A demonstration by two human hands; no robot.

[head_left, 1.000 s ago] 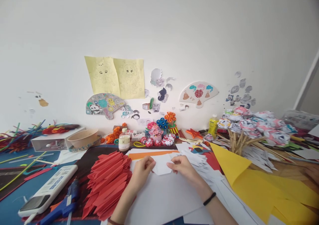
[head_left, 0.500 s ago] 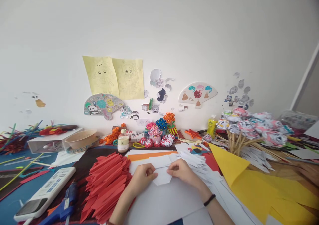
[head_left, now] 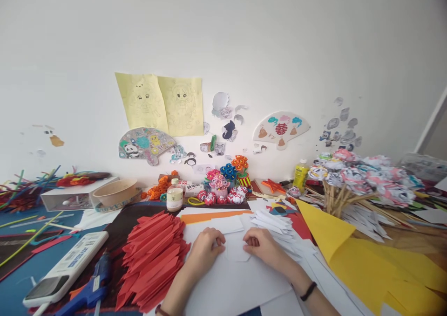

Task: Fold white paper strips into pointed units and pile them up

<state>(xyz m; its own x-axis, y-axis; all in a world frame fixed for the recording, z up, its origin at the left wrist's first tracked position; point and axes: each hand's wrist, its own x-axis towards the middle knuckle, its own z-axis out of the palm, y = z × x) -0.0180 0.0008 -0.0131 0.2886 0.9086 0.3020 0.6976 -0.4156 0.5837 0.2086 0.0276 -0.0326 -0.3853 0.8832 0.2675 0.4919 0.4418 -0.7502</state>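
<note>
A small folded piece of white paper (head_left: 237, 250) lies between my hands, low over larger white sheets (head_left: 240, 283); its pale outline barely stands out from them. My left hand (head_left: 208, 247) has its fingertips curled together at the paper's left edge. On the opposite edge, my right hand (head_left: 262, 247) pinches with thumb and bent forefinger. Another white slip (head_left: 227, 224) rests just beyond my fingers. Left of my left forearm is a stack of folded red paper pieces (head_left: 153, 260). Folded white pieces (head_left: 274, 223) are heaped beyond my right hand.
A blue glue gun (head_left: 92, 288) and a white power strip (head_left: 68, 269) lie at the left. Yellow paper (head_left: 380, 264) spreads at the right, before paper flowers on sticks (head_left: 363, 178). A small glue-like bottle (head_left: 174, 197) stands at the back.
My hands have moved slightly apart, with the folded white paper still between them. The camera view has shifted a little.
</note>
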